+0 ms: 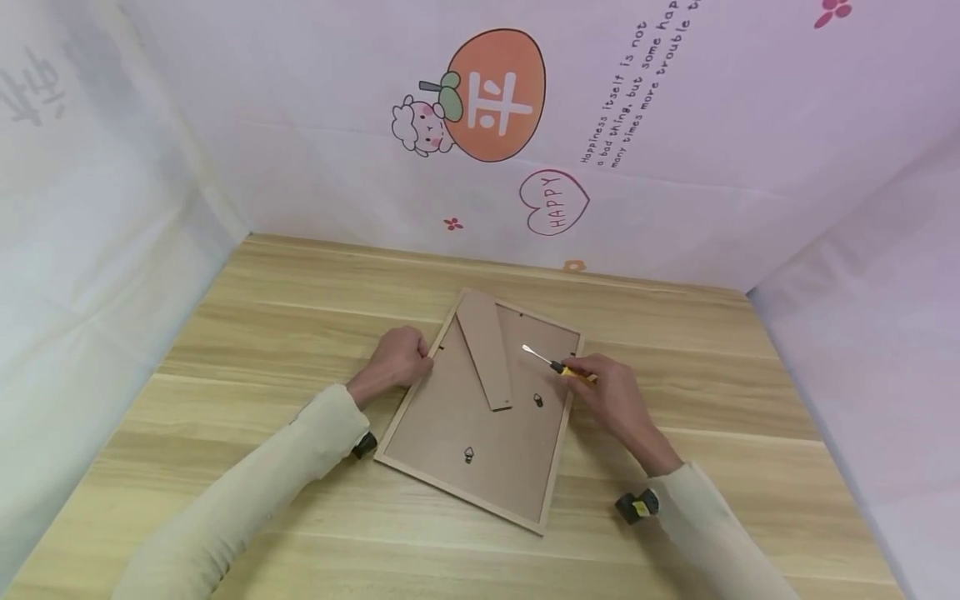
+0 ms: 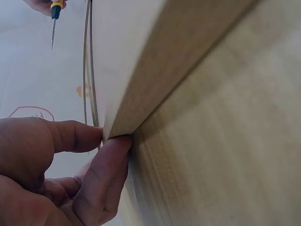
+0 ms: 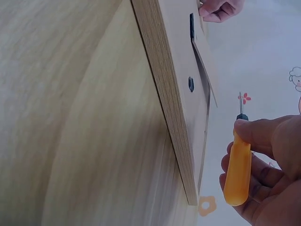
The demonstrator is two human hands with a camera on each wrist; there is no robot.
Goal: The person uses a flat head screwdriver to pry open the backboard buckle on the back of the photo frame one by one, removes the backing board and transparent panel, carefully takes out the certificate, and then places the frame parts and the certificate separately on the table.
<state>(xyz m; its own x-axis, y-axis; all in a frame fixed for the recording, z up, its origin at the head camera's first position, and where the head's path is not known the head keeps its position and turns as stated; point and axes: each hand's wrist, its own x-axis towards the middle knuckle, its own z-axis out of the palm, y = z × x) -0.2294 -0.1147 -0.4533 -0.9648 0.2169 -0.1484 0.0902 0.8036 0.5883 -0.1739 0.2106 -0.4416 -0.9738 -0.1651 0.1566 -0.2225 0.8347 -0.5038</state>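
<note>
A picture frame [image 1: 427,433] lies back side up on the table, its brown backing board and thin wooden rim showing. My left hand [image 1: 395,357] pinches the frame's left edge between thumb and fingers, as the left wrist view shows up close. In my right hand [image 1: 613,398] I hold a screwdriver [image 3: 238,174] by its yellow handle, thumb along the neck. The screwdriver's metal tip points left, above the upper part of the backing. A flat stand leg [image 1: 486,350] runs down the board from its top corner.
Two small black hanging hooks [image 1: 468,455] sit on the backing, and small dark tabs [image 1: 521,315] line the rim. Wood-grain table [image 1: 300,292] surrounds the frame. White printed cloth walls [image 1: 337,183] rise at the back and both sides.
</note>
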